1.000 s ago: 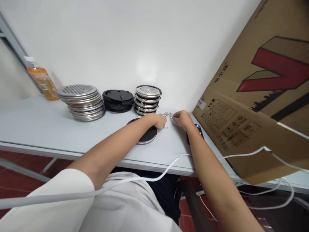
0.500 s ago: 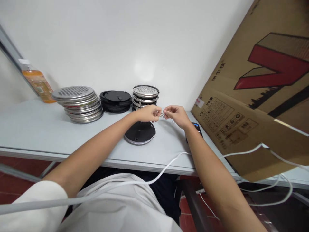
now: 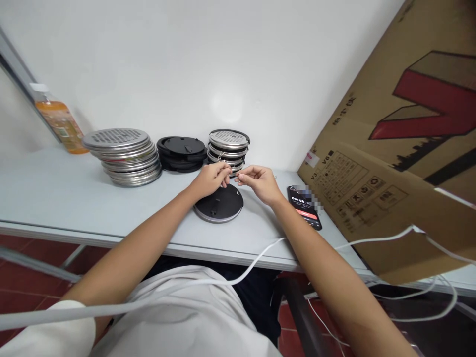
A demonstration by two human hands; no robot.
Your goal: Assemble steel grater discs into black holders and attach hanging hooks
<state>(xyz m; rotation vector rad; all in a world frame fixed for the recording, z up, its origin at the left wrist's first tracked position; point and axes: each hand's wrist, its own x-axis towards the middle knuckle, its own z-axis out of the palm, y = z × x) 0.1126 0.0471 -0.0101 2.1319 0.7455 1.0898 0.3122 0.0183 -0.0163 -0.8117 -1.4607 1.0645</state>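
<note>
Above the front of a black round disc (image 3: 219,204) with a silver rim, my two hands are close together, fingertips nearly meeting. My left hand (image 3: 212,177) is closed, with thin bent metal wire pieces (image 3: 222,156) poking up from its fingers. My right hand (image 3: 259,183) pinches thumb against fingers; whatever is between them is too small to make out. Just behind the hands rises a stack of perforated metal discs with black parts (image 3: 228,140). The disc's far edge is partly hidden by my left hand.
Left along the wall stand a pile of metal grater-like discs (image 3: 122,157), black discs (image 3: 182,153) and an orange bottle (image 3: 61,121). A phone (image 3: 305,208) lies by the large cardboard box (image 3: 357,193) on the right. A white cable (image 3: 256,258) crosses the table's front edge.
Both hands have moved left and come nearer the black disc. Wire pieces that showed between the hands are no longer visible there. The phone is now uncovered by my right forearm.
</note>
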